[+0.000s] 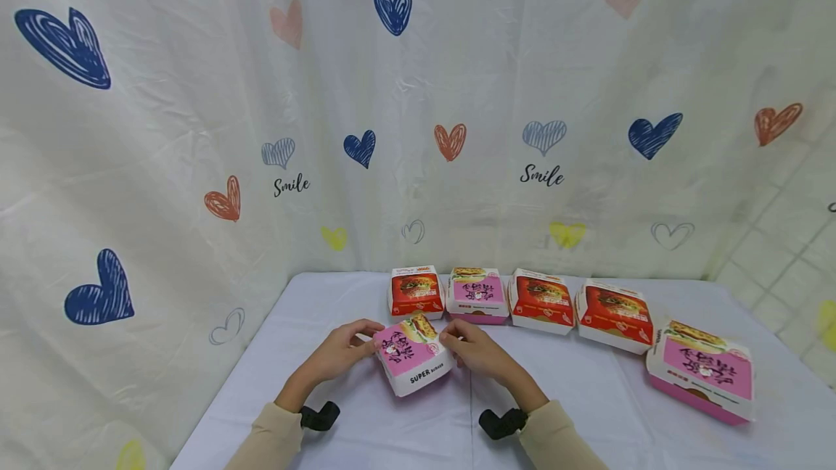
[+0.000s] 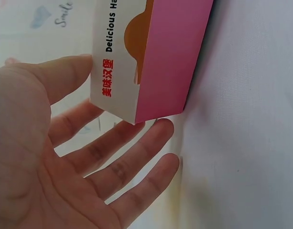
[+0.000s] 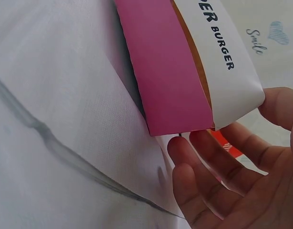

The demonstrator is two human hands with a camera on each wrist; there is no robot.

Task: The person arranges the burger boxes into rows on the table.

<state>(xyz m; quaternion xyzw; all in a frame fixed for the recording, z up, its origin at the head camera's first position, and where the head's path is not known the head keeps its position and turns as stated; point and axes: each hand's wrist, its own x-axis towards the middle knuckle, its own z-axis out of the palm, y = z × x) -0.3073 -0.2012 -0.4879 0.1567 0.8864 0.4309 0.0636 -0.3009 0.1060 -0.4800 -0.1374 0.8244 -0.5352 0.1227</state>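
Note:
A pink and white burger box (image 1: 411, 357) with a printed burger and "SUPER BURGER" lettering sits slightly turned on the near part of the table, its lid down. My left hand (image 1: 341, 351) holds its left corner, thumb at the lid's edge and fingers along the side, as the left wrist view shows. At the opposite corner my right hand (image 1: 480, 349) grips the box, its thumb on the white lid (image 3: 237, 71) and its fingers against the side. In the right wrist view a narrow gap shows between lid and pink base (image 3: 170, 71).
Behind stands a row of burger boxes: a red one (image 1: 416, 293), a pink one (image 1: 477, 296), and two more red ones (image 1: 541, 301) (image 1: 615, 314). A larger-looking pink box (image 1: 702, 372) ends it at right. White cloth (image 1: 588, 397) covers the table; a heart-printed curtain (image 1: 483, 78) hangs behind.

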